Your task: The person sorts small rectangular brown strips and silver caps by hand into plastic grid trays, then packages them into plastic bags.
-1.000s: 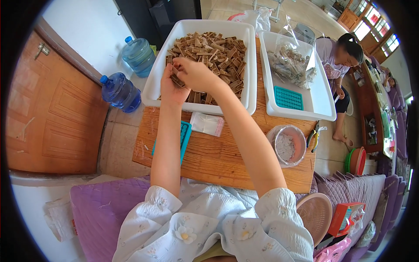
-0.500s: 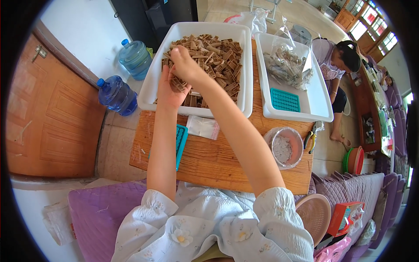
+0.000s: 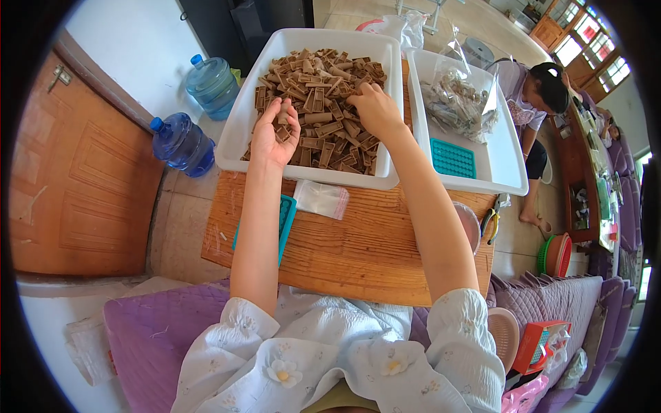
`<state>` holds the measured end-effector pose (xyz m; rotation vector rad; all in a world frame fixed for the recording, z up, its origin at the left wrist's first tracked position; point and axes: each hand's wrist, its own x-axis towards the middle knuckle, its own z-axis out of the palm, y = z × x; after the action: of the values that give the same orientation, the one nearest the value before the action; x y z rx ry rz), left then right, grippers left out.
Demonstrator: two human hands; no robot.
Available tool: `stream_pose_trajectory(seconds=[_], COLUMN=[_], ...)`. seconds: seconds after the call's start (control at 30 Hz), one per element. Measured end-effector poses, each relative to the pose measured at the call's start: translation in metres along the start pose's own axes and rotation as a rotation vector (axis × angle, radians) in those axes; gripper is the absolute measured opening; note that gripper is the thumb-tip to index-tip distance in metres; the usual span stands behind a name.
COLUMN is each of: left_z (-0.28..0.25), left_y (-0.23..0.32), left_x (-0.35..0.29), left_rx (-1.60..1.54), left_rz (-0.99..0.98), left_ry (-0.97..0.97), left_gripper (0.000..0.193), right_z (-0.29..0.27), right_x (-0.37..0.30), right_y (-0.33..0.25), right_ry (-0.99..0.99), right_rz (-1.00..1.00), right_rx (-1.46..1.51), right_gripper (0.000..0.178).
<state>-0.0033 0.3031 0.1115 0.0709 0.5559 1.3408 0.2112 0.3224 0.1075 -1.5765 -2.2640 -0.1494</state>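
Observation:
A deep white tub (image 3: 237, 141) holds a heap of small brown trough-shaped pieces (image 3: 318, 100). My left hand (image 3: 275, 141) is cupped palm-up over the heap's left side, its fingers curled around a few of the brown pieces. At the heap's right side, my right hand (image 3: 379, 111) reaches in from above. Its fingers are bent together with the tips down among the pieces, so what they grip is hidden. Under my left forearm lies a teal moulded tray (image 3: 286, 220), partly covered. A small clear plastic bag (image 3: 321, 199) lies flat beside it.
A second white tub (image 3: 496, 180) holds a bag of greyish pieces (image 3: 458, 103) and a teal tray (image 3: 452, 158). My right forearm partly covers a round container (image 3: 468, 224); pliers (image 3: 491, 221) lie beside it. Water jugs (image 3: 184, 146) stand left. A person (image 3: 527, 103) sits at the right.
My hands were together over the heap's left side. The right hand has moved away to the right side of the heap, while the left stays cupped near the same spot.

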Motion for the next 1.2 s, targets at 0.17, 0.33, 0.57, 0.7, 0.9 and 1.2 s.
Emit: stream_pose_trajectory(seconds=[0.17,0.33,0.57,0.7,0.9,1.2], left_z=[-0.002,0.0,0.006,0.002,0.004,0.001], left_y=[0.001,0.0,-0.005,-0.001,-0.003,-0.001], left_x=[0.002,0.0,-0.004,-0.004,-0.006,-0.004], left_rx=[0.017,0.038,0.068,0.056,0.042,0.039], left_rz=[-0.013,0.002,0.032,0.043,0.055,0.034], left_ry=[-0.005,0.01,-0.001,0.001,-0.006,-0.045], left_gripper=[0.015,0.017,0.019,0.02,0.016,0.02], right_z=[-0.004,-0.012,0.007,0.006,0.007,-0.031], right_x=[0.003,0.016,0.04,0.038,0.042,0.034], right_y=[-0.003,0.005,-0.039,-0.073,-0.066,-0.009], right_ry=[0.009,0.115,0.222,-0.035,-0.03,0.028], right_rz=[-0.05,0.065,0.09,0.367,0.421,0.454], right_rx=[-0.192,0.208,0.601,0.347,0.379,0.915], right_gripper=[0.012,0.015,0.035,0.037,0.038,0.026])
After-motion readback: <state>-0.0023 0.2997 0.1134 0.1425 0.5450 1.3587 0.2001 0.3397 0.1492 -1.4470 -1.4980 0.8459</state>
